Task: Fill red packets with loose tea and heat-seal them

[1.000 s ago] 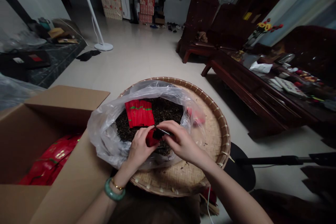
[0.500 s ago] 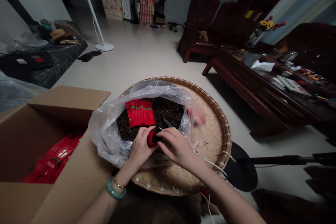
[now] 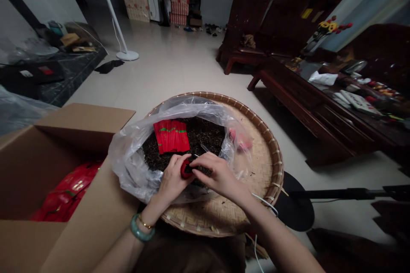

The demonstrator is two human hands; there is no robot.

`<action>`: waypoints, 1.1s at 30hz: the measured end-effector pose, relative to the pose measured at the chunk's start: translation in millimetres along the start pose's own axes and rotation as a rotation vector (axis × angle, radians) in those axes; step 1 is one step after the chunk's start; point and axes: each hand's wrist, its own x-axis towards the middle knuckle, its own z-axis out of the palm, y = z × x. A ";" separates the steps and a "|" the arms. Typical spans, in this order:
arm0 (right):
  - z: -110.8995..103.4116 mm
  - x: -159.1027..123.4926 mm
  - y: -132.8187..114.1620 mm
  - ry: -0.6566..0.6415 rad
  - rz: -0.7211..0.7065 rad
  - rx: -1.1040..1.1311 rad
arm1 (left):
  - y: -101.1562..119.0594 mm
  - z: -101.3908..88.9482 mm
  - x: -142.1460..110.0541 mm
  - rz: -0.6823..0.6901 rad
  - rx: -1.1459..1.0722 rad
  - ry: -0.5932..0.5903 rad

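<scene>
My left hand is closed around a small red packet, its dark mouth facing up and to the right. The thumb and fingers of my right hand are curled at that mouth, with dark tea leaves showing at the fingertips. Beneath both hands a clear plastic bag lies rolled open, full of loose dark tea leaves. A fanned row of flat red packets rests on the leaves. A thin pale rod end, partly hidden, shows just beyond my right fingers.
The bag stands on a round woven bamboo tray, with a pink object under plastic at its right. An open cardboard box at left holds more red packets. A black round stand base and white cable are at right.
My right fingers have shifted slightly at the mouth of the packet, and fewer dark leaves show between them. My left hand keeps its hold. The view has tilted a little.
</scene>
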 end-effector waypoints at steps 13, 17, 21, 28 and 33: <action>19.9 1.2 -3.0 0.006 0.155 -0.445 | 6.4 0.4 -3.4 0.026 0.302 0.118; 15.7 -4.3 -2.3 0.062 0.160 -0.361 | 5.7 0.2 -3.4 0.006 0.295 0.134; 20.2 -10.8 -4.2 0.123 0.120 -0.346 | 7.5 1.8 -4.8 -0.008 0.255 0.135; 18.9 -8.7 3.9 0.135 0.063 -0.305 | 3.6 -1.8 -1.3 -0.069 -0.083 0.045; 5.5 -7.4 18.2 0.103 0.111 -0.185 | -5.4 -11.6 0.6 -0.300 -0.563 -0.238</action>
